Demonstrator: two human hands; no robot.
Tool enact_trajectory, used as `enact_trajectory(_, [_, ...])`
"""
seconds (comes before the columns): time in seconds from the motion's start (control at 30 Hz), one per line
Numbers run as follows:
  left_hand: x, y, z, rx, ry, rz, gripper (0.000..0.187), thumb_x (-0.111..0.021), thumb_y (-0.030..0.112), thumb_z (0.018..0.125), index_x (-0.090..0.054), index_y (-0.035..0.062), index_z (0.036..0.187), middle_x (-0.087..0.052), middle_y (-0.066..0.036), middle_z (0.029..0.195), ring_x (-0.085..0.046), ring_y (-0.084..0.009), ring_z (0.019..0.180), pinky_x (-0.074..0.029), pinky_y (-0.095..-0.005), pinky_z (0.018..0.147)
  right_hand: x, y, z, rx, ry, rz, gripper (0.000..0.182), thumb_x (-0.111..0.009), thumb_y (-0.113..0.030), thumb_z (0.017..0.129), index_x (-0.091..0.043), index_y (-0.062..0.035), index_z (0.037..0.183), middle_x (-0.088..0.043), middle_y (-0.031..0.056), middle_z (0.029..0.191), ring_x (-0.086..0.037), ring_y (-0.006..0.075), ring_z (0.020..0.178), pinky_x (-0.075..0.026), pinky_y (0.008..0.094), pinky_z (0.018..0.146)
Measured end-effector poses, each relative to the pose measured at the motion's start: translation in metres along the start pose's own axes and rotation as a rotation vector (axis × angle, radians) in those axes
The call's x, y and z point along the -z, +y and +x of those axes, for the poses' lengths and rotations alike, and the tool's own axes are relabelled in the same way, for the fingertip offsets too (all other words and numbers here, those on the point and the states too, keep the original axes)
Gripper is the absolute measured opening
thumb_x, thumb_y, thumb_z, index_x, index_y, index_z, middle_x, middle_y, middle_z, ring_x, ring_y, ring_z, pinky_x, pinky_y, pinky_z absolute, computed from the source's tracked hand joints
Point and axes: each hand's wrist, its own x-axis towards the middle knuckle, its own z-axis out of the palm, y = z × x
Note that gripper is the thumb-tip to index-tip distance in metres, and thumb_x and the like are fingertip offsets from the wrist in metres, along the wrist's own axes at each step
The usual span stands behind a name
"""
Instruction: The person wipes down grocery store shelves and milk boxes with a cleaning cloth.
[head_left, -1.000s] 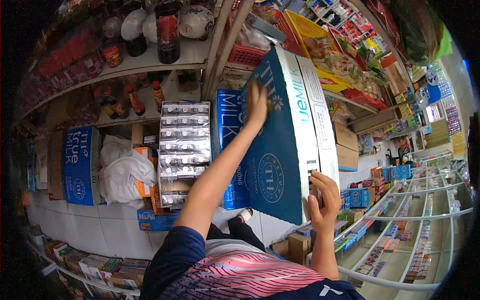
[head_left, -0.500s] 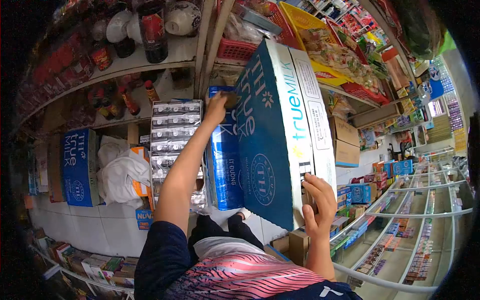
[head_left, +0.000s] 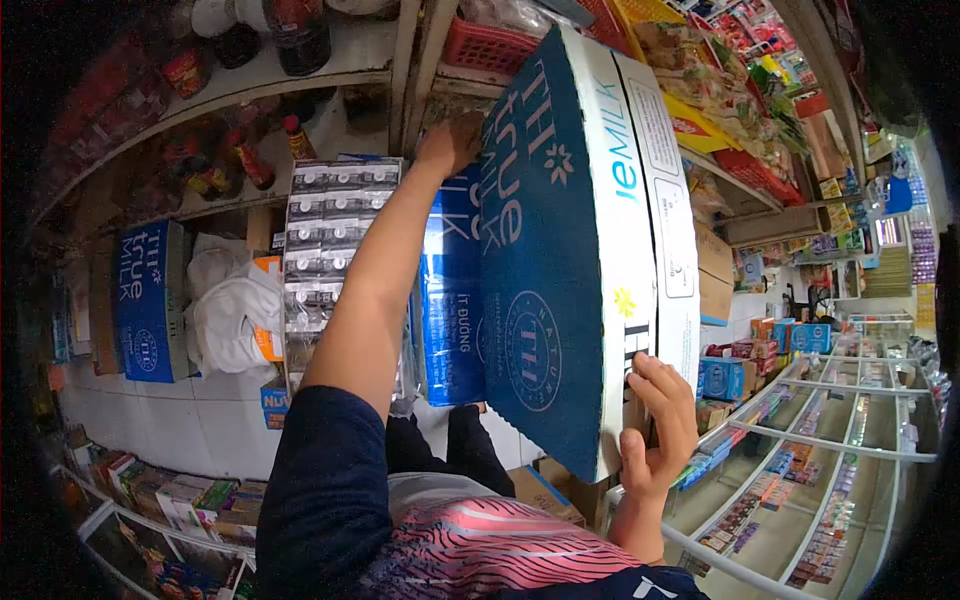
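A large TH true MILK carton (head_left: 535, 250), dark blue with a white side, stands tilted in front of me. The fingertips of my right hand (head_left: 660, 430) touch its white side near the lower corner, fingers apart and slightly bent, with the thumb held away. My left arm reaches across to the far end, where my left hand (head_left: 450, 147) is beside the large carton's far edge and above a brighter blue milk carton (head_left: 455, 310). Shadow and the carton hide the left fingers. Left of the blue carton are plastic-wrapped packs of small drink boxes (head_left: 330, 230).
Wooden shelves (head_left: 300, 110) with bottles and bowls stand at the far left, and a red basket (head_left: 480, 50) is behind the carton. Another TH carton (head_left: 150, 300) and a white bag (head_left: 225, 310) lie left. A glass display case (head_left: 800, 450) is on the right.
The large carton has shifted toward the right and appears nearer. My left hand has moved farther away, toward its far edge. The right hand stays against the white side. The view has shifted too.
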Motion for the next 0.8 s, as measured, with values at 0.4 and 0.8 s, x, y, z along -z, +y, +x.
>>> enact_trajectory(0.4, [0.011, 0.036, -0.058, -0.005, -0.058, 0.179, 0.048, -0.053, 0.017, 0.072, -0.045, 0.0037, 0.118, -0.047, -0.019, 0.114, -0.042, -0.0339, 0.106, -0.035, -0.0433, 0.088, 0.001, -0.002, -0.002, 0.046, 0.072, 0.083, 0.027, -0.060, -0.015, 0.071, -0.059, -0.0006, 0.093, -0.059, 0.0135, 0.102, -0.054, 0.0307, 0.095, -0.040, 0.0388, 0.086])
enact_trajectory(0.8, [0.014, 0.116, -0.233, 0.007, -0.174, 0.035, 0.069, -0.064, 0.023, 0.065, -0.036, 0.0039, 0.126, -0.037, -0.019, 0.126, -0.031, -0.0388, 0.116, -0.027, -0.0452, 0.097, 0.004, -0.008, -0.012, 0.142, 0.127, 0.021, 0.026, -0.060, -0.017, 0.073, -0.058, -0.0032, 0.095, -0.058, 0.0114, 0.105, -0.053, 0.0301, 0.098, -0.038, 0.0388, 0.087])
